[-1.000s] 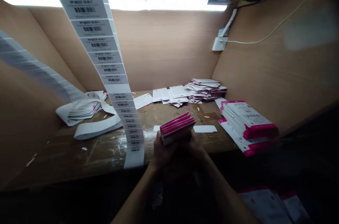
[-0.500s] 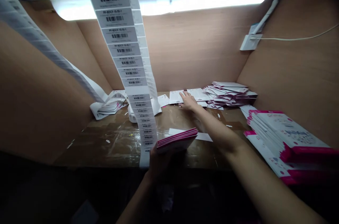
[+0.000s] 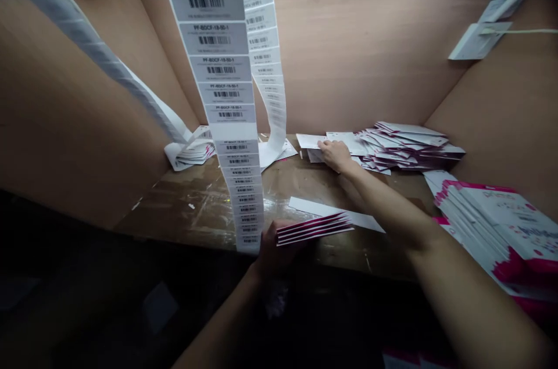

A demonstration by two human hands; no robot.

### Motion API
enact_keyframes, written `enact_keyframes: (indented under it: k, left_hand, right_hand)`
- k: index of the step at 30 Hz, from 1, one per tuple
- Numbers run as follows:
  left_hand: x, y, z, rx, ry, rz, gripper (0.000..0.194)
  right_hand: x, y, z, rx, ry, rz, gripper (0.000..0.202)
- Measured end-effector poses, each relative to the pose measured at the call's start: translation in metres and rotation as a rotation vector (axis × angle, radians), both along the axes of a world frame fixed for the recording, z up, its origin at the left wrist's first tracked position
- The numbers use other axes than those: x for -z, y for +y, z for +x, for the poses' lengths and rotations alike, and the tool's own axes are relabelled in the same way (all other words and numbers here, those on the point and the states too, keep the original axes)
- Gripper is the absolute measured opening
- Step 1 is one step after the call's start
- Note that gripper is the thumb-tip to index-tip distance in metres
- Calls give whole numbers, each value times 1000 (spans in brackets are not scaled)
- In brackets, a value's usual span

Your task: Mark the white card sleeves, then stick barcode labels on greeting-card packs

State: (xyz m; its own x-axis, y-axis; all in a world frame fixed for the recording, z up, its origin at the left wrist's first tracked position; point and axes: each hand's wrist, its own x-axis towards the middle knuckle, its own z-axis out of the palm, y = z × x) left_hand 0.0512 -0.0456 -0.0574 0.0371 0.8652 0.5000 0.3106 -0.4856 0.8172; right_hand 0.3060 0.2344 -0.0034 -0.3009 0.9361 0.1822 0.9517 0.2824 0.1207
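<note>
My left hand (image 3: pixel 271 246) is closed around a small stack of flat white packets with pink edges (image 3: pixel 314 229), held above the front edge of the bench. At the back, my right hand (image 3: pixel 336 155) has its fingers curled on the edge of a flat white packet (image 3: pixel 307 141), which is slightly raised from those under it. Beside that lies a loose pile of similar packets (image 3: pixel 403 145). A long strip of barcode labels (image 3: pixel 229 72) hangs just left of the held stack and passes down behind my left hand.
A white paper strip (image 3: pixel 335 213) lies across the brown, taped bench top (image 3: pixel 204 206). Larger pink-and-white packages (image 3: pixel 514 221) are stacked at right. Another label strip (image 3: pixel 108 61) trails to packets at back left. A power socket (image 3: pixel 479 40) is on the right wall.
My right hand's fingers, earlier spread over the white packet, have curled onto its edge and lifted it slightly. The stack in my left hand has fanned a little. The view has tilted down.
</note>
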Motion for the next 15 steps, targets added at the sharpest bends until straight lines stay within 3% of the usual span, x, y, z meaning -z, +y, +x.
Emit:
enact_keyframes:
  k: [5, 8, 11, 15]
  left_hand:
    - [2, -3, 2, 19, -71, 61, 32]
    - [2, -5, 2, 38, -78, 28, 31]
    - [-1, -5, 4, -28, -93, -81, 28]
    - [-3, 3, 6, -112, -190, -218, 40]
  right_hand:
    - [-1, -37, 25, -22, -75, 148, 50]
    - [-3, -56, 38, 37, 6, 164, 53]
    - [-6, -91, 35, -4, 408, 31, 63]
    - [5, -177, -10, -244, 1278, -310, 90]
